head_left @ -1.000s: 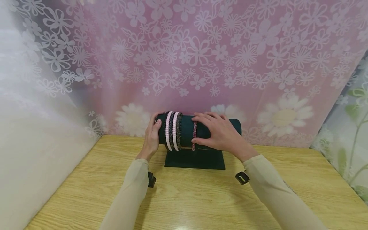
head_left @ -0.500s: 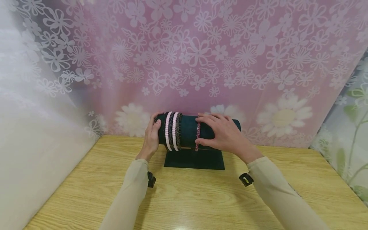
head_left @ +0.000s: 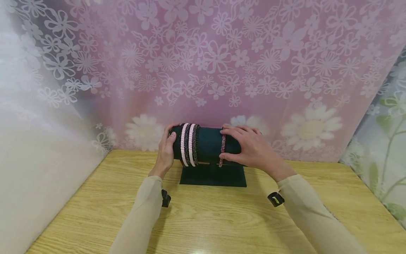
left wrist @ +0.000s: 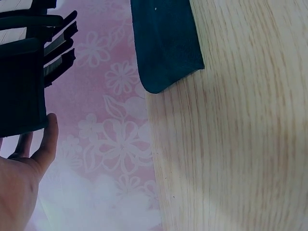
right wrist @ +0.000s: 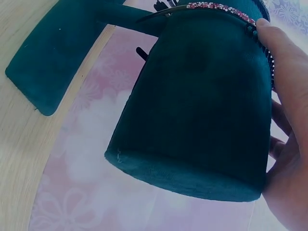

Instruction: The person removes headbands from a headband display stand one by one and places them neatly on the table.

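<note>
One glittery pink headband (head_left: 223, 145) sits over dark green roll (head_left: 209, 143), pinched by right hand (head_left: 254, 147). Left hand (head_left: 164, 151) grips roll's end, pink and dark headbands (head_left: 191, 144) just beside its thumb.

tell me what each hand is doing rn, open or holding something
Left hand: holding one end of the dark green roll.
Right hand: holding the pink glittery band.

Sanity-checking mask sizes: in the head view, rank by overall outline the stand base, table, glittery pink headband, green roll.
Largest to smallest:
1. table
2. green roll, partly covered, so judged by its outline
3. stand base
4. glittery pink headband
</note>
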Available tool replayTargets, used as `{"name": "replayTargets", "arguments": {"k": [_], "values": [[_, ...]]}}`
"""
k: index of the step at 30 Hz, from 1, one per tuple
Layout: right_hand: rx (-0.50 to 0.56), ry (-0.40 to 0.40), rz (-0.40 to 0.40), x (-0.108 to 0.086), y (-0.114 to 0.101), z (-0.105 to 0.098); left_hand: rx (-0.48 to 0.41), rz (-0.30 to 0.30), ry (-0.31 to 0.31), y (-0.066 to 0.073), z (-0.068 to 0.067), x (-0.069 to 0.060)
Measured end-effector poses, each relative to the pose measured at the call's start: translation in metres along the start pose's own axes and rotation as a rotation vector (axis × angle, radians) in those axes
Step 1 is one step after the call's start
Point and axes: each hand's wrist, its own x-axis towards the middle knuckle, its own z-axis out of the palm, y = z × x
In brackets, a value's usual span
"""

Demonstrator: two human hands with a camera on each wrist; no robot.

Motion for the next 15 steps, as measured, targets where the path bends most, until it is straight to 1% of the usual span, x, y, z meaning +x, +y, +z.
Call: {"name": "replayTargets", "arguments": {"k": [9, 15], "values": [[0.01, 0.011, 0.012, -0.0063, 0.0046, -0.0022, 0.011, -0.004, -0.002, -0.0006, -0.0004, 0.0005], [0.011, 0.013, 0.018, -0.0099, 0.0074, -0.0026, -0.002, 0.004, -0.003, -0.0008, -0.0005, 0.0008]]}}
